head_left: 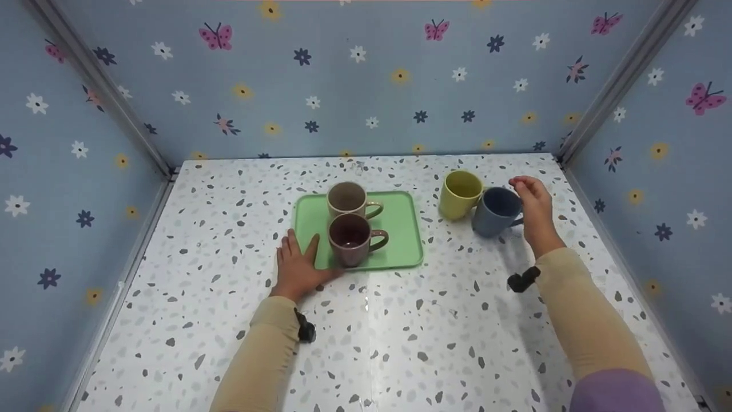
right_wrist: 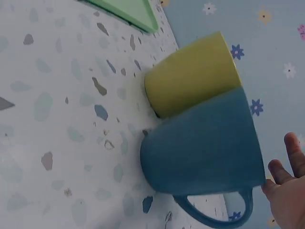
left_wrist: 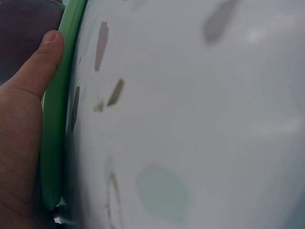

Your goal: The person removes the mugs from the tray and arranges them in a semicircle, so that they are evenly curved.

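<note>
A light green tray (head_left: 400, 229) lies on the table with a beige mug (head_left: 347, 197) and, in front of it, a dark purple mug (head_left: 349, 252). At the tray's front left corner rests my left hand (head_left: 297, 273), fingers spread and thumb along the front edge beside the purple mug. The left wrist view shows that thumb (left_wrist: 46, 52) against the green rim. To the right stand a yellow mug (head_left: 456, 205) and a blue mug (head_left: 490, 220), side by side and upright. My right hand (head_left: 537, 214) is beside the blue mug's rim and handle, fingers loosely bent, gripping nothing.
The speckled white table (head_left: 366, 343) is enclosed by blue patterned panels (head_left: 366, 74) at the back and both sides. Grey metal posts (head_left: 617, 80) stand at the back corners.
</note>
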The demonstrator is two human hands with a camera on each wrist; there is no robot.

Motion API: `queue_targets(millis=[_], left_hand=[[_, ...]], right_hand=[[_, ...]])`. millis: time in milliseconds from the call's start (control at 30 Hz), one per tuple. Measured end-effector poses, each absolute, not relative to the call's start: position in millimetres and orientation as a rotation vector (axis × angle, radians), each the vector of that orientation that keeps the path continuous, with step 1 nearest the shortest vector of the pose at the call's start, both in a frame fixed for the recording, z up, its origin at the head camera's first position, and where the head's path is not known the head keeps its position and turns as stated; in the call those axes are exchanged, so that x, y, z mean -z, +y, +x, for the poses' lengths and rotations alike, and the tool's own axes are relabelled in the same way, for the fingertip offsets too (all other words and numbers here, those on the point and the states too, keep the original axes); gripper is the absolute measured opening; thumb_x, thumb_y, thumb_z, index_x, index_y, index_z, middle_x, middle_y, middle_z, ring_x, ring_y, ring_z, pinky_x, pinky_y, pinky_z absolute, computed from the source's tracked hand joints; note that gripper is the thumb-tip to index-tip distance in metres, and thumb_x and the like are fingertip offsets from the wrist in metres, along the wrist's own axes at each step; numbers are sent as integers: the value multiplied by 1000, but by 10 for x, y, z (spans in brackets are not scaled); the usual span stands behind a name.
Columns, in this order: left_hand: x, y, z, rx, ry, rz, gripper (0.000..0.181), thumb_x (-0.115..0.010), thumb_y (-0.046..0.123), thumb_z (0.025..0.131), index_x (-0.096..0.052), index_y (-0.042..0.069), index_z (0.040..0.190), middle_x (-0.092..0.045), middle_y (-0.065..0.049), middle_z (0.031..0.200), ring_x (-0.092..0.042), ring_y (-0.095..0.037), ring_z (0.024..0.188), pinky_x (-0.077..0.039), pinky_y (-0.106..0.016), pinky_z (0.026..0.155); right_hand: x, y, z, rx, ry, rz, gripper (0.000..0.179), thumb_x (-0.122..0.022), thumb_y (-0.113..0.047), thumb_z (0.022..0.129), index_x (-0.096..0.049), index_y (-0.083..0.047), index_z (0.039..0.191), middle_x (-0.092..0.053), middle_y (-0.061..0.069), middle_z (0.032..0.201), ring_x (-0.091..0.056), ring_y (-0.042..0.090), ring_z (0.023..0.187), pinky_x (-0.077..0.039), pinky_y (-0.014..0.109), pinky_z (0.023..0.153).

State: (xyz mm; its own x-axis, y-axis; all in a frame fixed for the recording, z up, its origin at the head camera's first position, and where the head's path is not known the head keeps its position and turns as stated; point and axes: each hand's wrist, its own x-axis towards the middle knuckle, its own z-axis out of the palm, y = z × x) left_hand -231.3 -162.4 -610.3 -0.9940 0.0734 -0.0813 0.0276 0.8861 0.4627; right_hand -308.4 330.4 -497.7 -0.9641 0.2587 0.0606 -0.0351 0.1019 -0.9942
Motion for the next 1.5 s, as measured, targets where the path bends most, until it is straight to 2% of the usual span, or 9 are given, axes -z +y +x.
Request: queue_targets(millis=[133,300,467,600,767,900,1100,1267,1500], left_hand=[[6092,-1624,-2311,-726,2966,92,118,-65,83,72,-25,17,162,14,-34,162,10,-51,150,5,-62,120],[6075,-1631,-2295,-737,2963,87,118,-66,82,72,-26,17,161,13,-34,162,10,-51,150,4,-63,120],[6058,-1629,-2289,-734,2964,81,118,-66,83,72,-26,16,161,14,-34,162,10,-51,150,5,-62,120],[6032,-1610,-2284,-730,2970,83,117,-67,82,73,-27,16,161,12,-34,162,9,-51,150,4,-63,120],[6022,-1604,-2286,-715,2972,80,117,-66,83,72,-26,18,162,12,-34,163,8,-51,151,4,-62,121],[6035,-1611,-2299,-699,2977,88,118,-64,84,73,-25,18,162,12,-34,162,8,-51,150,3,-63,121],[6029,-1620,-2306,-720,2965,85,116,-66,81,74,-26,16,161,13,-34,162,9,-51,150,4,-62,121],[6035,-1621,-2298,-729,2962,87,114,-66,79,75,-27,15,161,12,-35,162,9,-51,150,3,-62,121],[6057,-1613,-2288,-719,2965,90,116,-65,82,74,-27,16,161,14,-34,162,10,-51,150,4,-63,120]], right_hand=[[4948,3110,-3068,-1964,-2101,-133,22,-51,-19,107,-59,-5,121,-62,-2,117,-49,16,124,-35,29,109],[4943,2887,-3040,-1990,-2109,-62,24,-51,-21,107,-59,-5,123,-63,2,123,-50,17,127,-33,31,112],[4939,2644,-3003,-2051,-2104,25,29,-48,-15,107,-53,5,127,-57,22,134,-48,29,132,-30,34,117],[4996,2461,-3009,-2101,-2051,80,27,-47,-8,106,-52,9,127,-56,27,133,-50,31,129,-33,35,116],[5126,2250,-3048,-2161,-1941,121,21,-52,-6,104,-57,8,119,-62,25,124,-56,27,119,-39,32,110],[5180,2081,-3036,-2227,-1873,142,18,-53,-5,103,-58,6,117,-68,15,117,-60,20,115,-42,32,108],[5269,1846,-3002,-2321,-1863,140,16,-53,-5,103,-59,1,117,-69,6,114,-61,19,114,-42,39,109],[5369,1690,-2974,-2339,-1904,150,17,-54,-7,103,-58,0,117,-68,8,116,-59,22,117,-39,48,109],[5499,1464,-2908,-2355,-1965,188,23,-56,-9,103,-58,4,121,-66,15,120,-58,29,120,-41,47,110]])
